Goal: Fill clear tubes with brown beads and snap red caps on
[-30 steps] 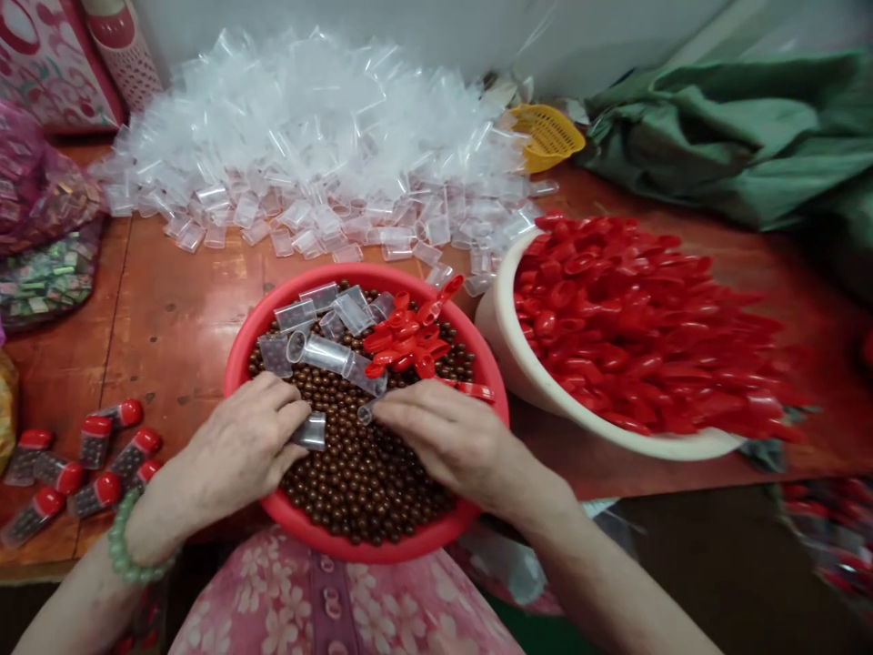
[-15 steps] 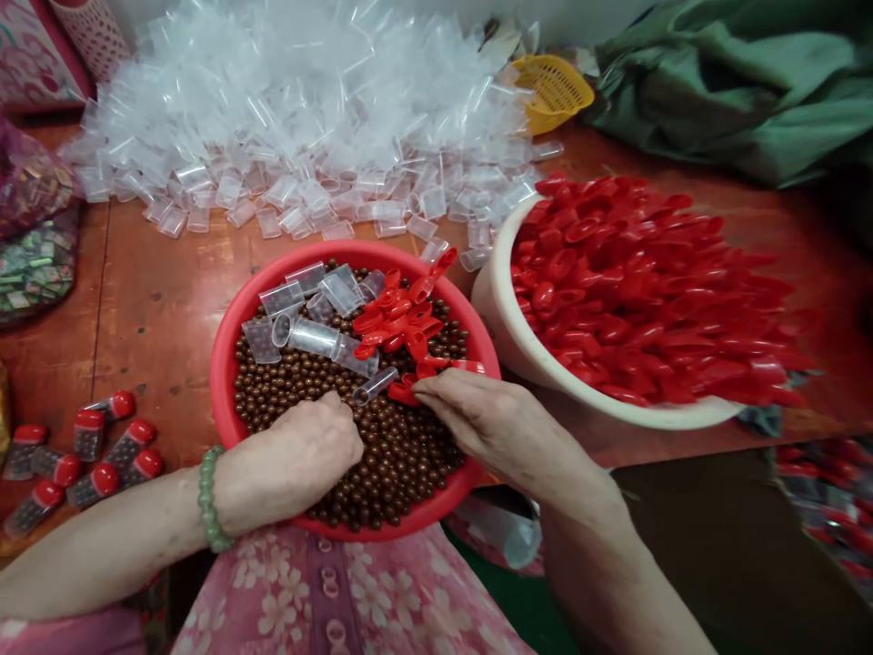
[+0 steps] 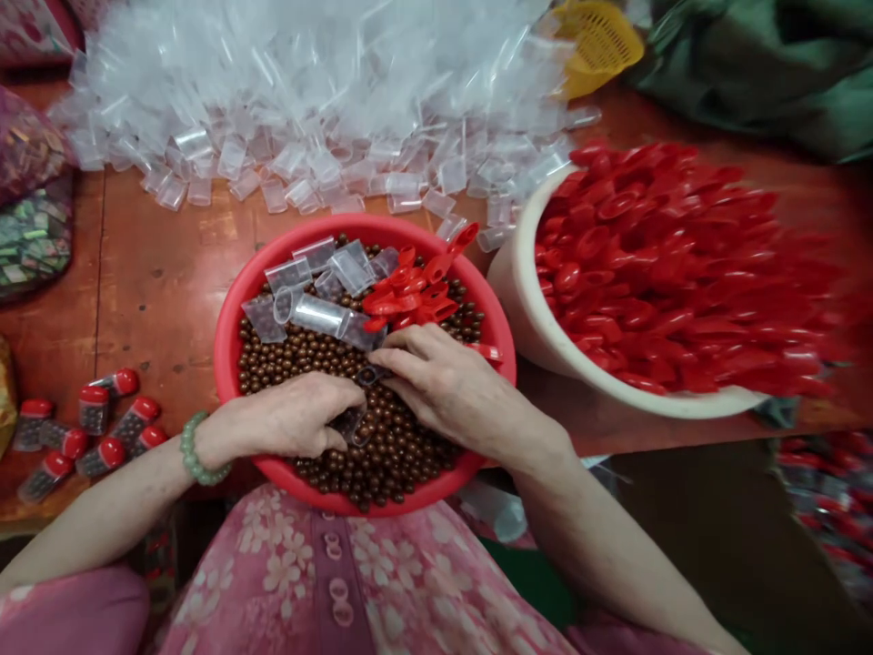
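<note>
The red basin [image 3: 228,364] stands at the front edge of the desk [image 3: 170,300], full of brown beads [image 3: 402,464]; loose clear cases [image 3: 319,314] and a clump of red caps [image 3: 413,296] cover its far part. Just right of the basin a white tub [image 3: 522,259] heaped with more caps crowds that side, a big pile of empty cases [image 3: 306,109] spreads behind it, and to its left lie filled, red-capped containers [image 3: 94,409]. Both forearms slant in over the basin's near half. The left hand [image 3: 293,414], palm down, has its fingers closed on a clear case [image 3: 349,425] low over the beads inside the basin. The right hand [image 3: 450,382] arches opposite, fingers bent and narrow beside a small dark-rimmed case [image 3: 372,375]; I cannot tell whether they grip it.
</note>
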A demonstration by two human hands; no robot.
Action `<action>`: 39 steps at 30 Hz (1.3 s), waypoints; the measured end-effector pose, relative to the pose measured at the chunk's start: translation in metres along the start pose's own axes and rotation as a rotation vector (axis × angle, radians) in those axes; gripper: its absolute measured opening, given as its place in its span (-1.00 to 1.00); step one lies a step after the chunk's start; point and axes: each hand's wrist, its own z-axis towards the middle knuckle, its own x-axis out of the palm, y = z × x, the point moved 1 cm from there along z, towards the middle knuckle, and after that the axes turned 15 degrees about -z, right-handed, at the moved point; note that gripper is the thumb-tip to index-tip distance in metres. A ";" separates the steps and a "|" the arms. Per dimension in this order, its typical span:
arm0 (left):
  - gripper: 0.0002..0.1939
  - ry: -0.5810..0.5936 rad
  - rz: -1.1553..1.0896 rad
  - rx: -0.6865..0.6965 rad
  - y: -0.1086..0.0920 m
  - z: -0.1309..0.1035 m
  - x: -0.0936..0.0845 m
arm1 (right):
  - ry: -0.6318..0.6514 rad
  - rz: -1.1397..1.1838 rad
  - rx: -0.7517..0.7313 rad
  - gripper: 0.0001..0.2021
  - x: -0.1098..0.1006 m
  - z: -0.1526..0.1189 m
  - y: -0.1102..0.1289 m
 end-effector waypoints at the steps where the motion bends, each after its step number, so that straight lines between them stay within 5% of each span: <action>1: -0.93 0.001 -0.001 0.003 0.000 0.000 0.000 | 0.005 -0.020 -0.012 -0.77 0.001 0.001 0.000; 11: -0.87 -0.072 0.042 0.027 -0.006 -0.009 -0.005 | -0.128 0.231 0.126 -0.88 -0.012 -0.011 0.002; 19: -0.90 -0.179 0.049 0.082 -0.013 -0.026 -0.005 | -0.123 0.377 0.061 -0.82 -0.011 -0.023 0.011; 30: -0.87 -0.287 0.112 -0.059 -0.005 -0.039 -0.004 | 0.008 0.313 0.115 -0.80 -0.011 -0.026 0.013; 33: -0.84 -0.366 0.116 -0.055 -0.001 -0.040 -0.004 | 0.148 0.464 -0.040 -0.91 -0.021 -0.031 0.023; 36: -0.81 -0.448 0.086 -0.026 0.003 -0.042 -0.003 | 0.389 0.624 -0.274 -0.80 -0.022 -0.034 0.039; 39: -0.79 -0.515 0.043 -0.001 0.004 -0.044 -0.004 | 0.453 0.556 -0.305 -0.77 -0.012 -0.030 0.054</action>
